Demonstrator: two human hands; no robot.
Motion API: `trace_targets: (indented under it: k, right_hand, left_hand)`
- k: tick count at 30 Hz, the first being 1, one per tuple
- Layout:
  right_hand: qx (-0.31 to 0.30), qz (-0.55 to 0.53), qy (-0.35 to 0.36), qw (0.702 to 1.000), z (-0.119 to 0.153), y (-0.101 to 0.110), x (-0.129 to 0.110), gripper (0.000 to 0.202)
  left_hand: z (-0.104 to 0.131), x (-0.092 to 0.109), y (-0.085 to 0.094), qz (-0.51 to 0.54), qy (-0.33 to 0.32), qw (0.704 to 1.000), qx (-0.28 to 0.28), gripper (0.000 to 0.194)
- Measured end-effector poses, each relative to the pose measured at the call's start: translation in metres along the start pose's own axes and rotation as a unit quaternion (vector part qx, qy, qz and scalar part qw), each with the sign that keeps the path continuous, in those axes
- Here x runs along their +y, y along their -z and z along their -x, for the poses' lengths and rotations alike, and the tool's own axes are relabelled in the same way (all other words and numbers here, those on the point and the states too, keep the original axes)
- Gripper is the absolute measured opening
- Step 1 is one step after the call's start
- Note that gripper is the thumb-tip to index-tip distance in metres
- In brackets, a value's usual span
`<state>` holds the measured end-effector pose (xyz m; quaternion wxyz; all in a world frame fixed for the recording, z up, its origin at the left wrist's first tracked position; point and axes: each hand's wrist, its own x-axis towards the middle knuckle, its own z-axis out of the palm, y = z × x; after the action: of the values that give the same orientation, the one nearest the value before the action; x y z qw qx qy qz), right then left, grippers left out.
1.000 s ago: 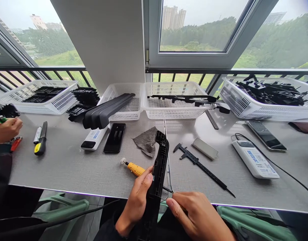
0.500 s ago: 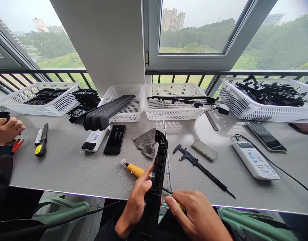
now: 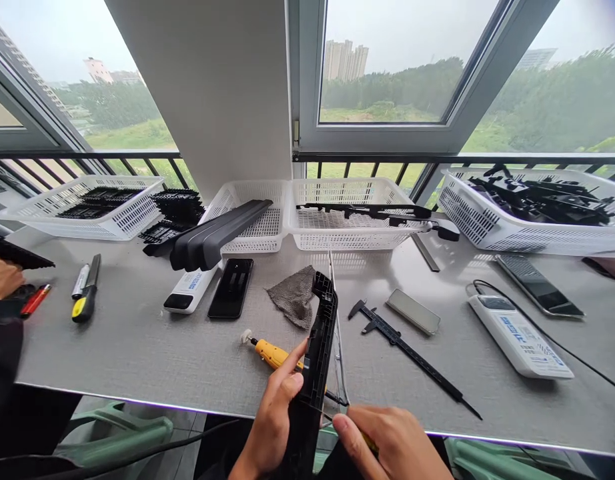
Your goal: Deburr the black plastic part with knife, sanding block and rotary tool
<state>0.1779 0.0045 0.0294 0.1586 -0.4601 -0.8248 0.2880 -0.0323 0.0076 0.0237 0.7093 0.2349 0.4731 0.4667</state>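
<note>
My left hand (image 3: 273, 415) is closed around a long black plastic part (image 3: 321, 357), held upright with its ribbed inner side showing and its curved end up. My right hand (image 3: 387, 441) grips a yellow-handled tool (image 3: 370, 445), mostly hidden by the fingers. Its thin metal tip (image 3: 327, 417) reaches the right edge of the black part; I cannot tell exactly what kind of tool it is. Behind my left hand lies a yellow rotary tool (image 3: 270, 353) with a whitish polishing tip. A grey cloth (image 3: 293, 297) lies beyond the part.
A black caliper (image 3: 412, 353), a flat metallic block (image 3: 413, 311) and a white device (image 3: 520, 337) with a cable lie on the right. Baskets (image 3: 352, 241) line the back, several holding black parts. At far left, a co-worker's hand (image 3: 2, 277) is near a yellow-black cutter (image 3: 86, 297).
The view has tilted up slightly, so everything sits lower in the picture. My hands keep nearly the same hold. The co-worker's hand has shifted left, and a black ribbed part now shows there.
</note>
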Motion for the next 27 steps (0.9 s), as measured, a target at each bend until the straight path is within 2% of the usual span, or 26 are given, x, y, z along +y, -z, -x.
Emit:
trace_targets:
  k: [2,5,7,11,14,17,20,25,27]
  right_hand:
    - [0.014,-0.028,0.005,1.000,0.001,-0.005,-0.001,0.062]
    - [0.070,-0.048,-0.012,0.996,0.000,-0.018,-0.008,0.063]
    - [0.090,-0.046,-0.019,0.995,-0.003,-0.030,-0.015,0.063]
    - [0.120,-0.018,-0.050,0.991,-0.009,-0.048,-0.027,0.066]
    - [0.141,0.009,-0.078,0.987,-0.009,-0.051,-0.028,0.072]
    - [0.133,0.015,-0.088,0.987,-0.004,-0.047,-0.024,0.073]
    - [0.119,0.017,-0.084,0.989,0.001,-0.038,-0.018,0.072]
    - [0.079,0.037,-0.028,0.996,0.002,-0.010,-0.013,0.061]
    - [0.071,0.043,-0.017,0.996,0.001,0.002,-0.012,0.054]
  left_hand:
    - [0.000,-0.001,-0.004,-0.007,-0.019,0.999,0.042,0.073]
    - [-0.002,-0.005,-0.010,-0.027,-0.088,0.988,0.124,0.065]
    - [-0.004,-0.007,-0.015,-0.030,-0.131,0.978,0.157,0.061]
    - [-0.004,-0.006,-0.022,-0.043,-0.177,0.967,0.181,0.054]
    - [-0.002,-0.004,-0.024,-0.049,-0.155,0.974,0.155,0.055]
    - [-0.001,-0.002,-0.024,-0.043,-0.127,0.983,0.129,0.059]
    - [-0.001,-0.001,-0.023,-0.036,-0.128,0.982,0.130,0.059]
    - [0.009,0.001,-0.020,-0.027,-0.086,0.987,0.134,0.053]
    - [0.018,0.003,-0.018,-0.015,-0.064,0.991,0.118,0.049]
